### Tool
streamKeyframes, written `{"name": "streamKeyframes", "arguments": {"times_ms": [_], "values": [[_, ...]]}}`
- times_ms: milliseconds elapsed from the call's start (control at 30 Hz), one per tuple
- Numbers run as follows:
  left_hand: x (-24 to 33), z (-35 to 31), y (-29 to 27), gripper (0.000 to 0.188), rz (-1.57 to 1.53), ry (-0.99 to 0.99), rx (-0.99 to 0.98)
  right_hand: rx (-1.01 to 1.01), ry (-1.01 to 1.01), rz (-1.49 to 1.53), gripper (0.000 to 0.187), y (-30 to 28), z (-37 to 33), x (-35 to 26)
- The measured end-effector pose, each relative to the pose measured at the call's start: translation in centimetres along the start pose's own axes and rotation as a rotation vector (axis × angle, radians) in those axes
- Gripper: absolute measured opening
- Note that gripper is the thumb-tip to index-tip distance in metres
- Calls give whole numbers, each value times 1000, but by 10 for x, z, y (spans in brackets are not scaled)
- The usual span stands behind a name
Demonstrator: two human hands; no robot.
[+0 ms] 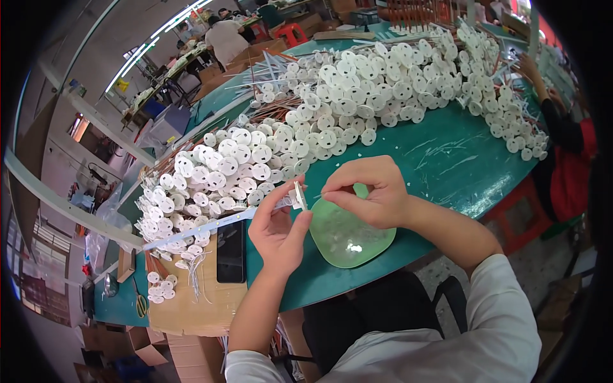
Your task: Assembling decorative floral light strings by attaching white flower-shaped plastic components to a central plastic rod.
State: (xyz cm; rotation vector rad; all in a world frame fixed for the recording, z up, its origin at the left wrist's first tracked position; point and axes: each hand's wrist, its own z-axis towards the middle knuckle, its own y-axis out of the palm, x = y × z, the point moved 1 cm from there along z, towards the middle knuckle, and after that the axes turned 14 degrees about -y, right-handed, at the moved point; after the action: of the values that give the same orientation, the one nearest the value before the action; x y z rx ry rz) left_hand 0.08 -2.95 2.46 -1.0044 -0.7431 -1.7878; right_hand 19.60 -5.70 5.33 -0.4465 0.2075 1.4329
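My left hand (278, 242) grips a long pale strip (211, 226) with small dots along it. At the strip's end, between thumb and fingers, is a white disc-shaped end piece (298, 196), seen nearly edge-on. My right hand (377, 195) is pinched just to the right of that piece; whatever its fingertips hold is too small to make out. Below the right hand stands a light green bowl (348, 252) with small clear bits in it. A big heap of white round discs (345, 89) on strips lies beyond both hands.
A black phone (231, 252) lies on cardboard (191, 306) left of my left arm, near loose white wires (198, 277) and scissors (140, 300). A white frame bar (96, 214) crosses the left side. Another person's arm (536, 76) reaches in at the far right of the green table (440, 166).
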Motion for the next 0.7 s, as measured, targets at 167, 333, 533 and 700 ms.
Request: {"name": "streamKeyframes", "arguments": {"times_ms": [167,333,533,700], "values": [[2,-6,3,51,-53,17,-19,-19,-23,41,7,13,-6,-1],[-1,-8,-2,51,-80,-4,-28,-19,-57,28,7,15,-5,-2],[2,-10,-1,51,-95,16,-57,5,-85,-19,6,18,-8,-1],[2,-10,1,51,-123,18,-44,21,-35,14,7,17,-7,-4]]}}
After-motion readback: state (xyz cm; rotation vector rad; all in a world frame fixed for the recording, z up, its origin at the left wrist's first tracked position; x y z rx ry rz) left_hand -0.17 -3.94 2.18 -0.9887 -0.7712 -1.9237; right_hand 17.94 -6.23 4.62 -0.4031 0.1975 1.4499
